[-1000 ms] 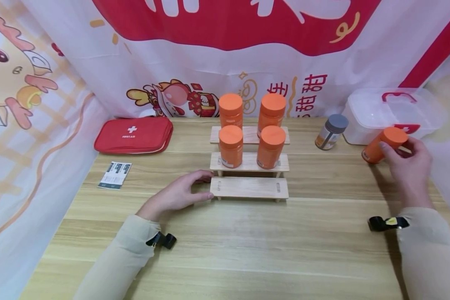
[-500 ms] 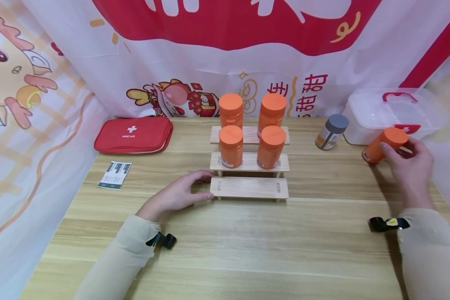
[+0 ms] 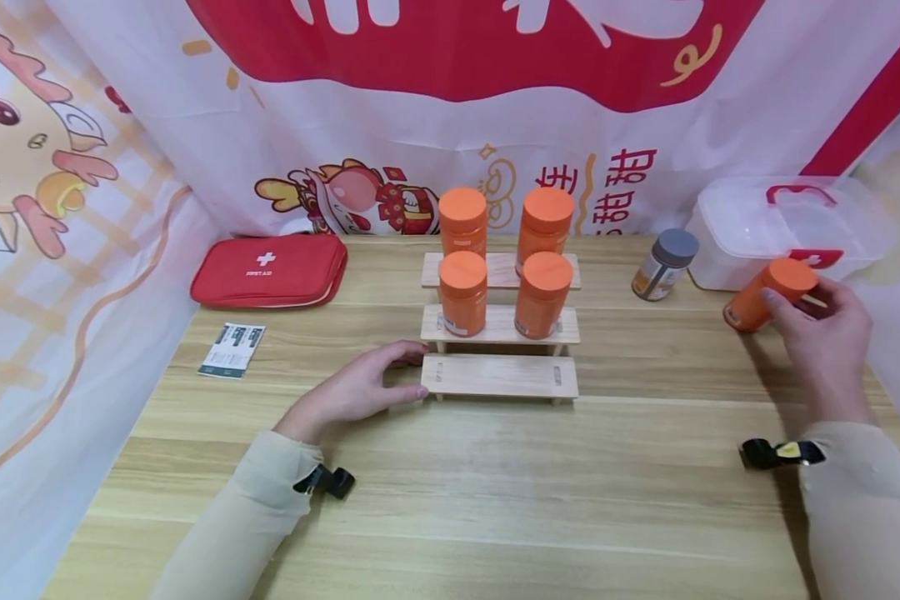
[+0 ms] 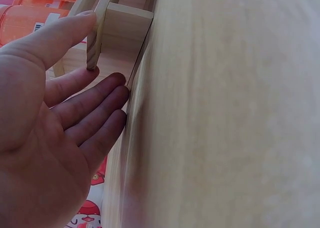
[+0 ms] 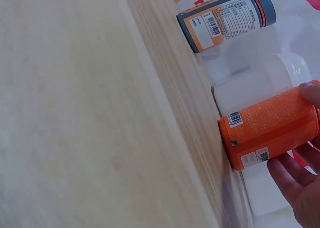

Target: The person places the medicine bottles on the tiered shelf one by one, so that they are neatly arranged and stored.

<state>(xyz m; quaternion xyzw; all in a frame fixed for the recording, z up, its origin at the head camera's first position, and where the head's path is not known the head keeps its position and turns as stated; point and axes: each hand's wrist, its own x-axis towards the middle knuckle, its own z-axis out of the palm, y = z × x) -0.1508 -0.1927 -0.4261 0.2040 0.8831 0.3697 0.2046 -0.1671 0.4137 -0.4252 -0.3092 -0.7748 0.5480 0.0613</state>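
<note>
My right hand (image 3: 825, 342) grips an orange bottle (image 3: 750, 302) with its thumb on the near side. The bottle stands on the table in front of a clear-lidded white box. In the right wrist view its base (image 5: 232, 145) meets the tabletop. My left hand (image 3: 363, 383) lies at the left end of the lowest wooden step (image 3: 498, 377), its thumb and forefinger by the two corners. Seen from the left wrist, its fingers (image 4: 95, 100) are relaxed, with the palm facing the camera. Several orange bottles (image 3: 462, 304) stand in pairs on the middle step (image 3: 500, 325) and top step.
A grey-capped bottle (image 3: 663, 265) stands left of the white box (image 3: 727, 242). At the back left lies a red first-aid pouch (image 3: 270, 283), with a printed card (image 3: 232, 350) in front of it. A printed cloth (image 3: 330, 125) hangs behind the table.
Almost nothing has shifted. My right hand has moved very slightly, keeping its grip on the orange bottle; my left hand stays at the step's end.
</note>
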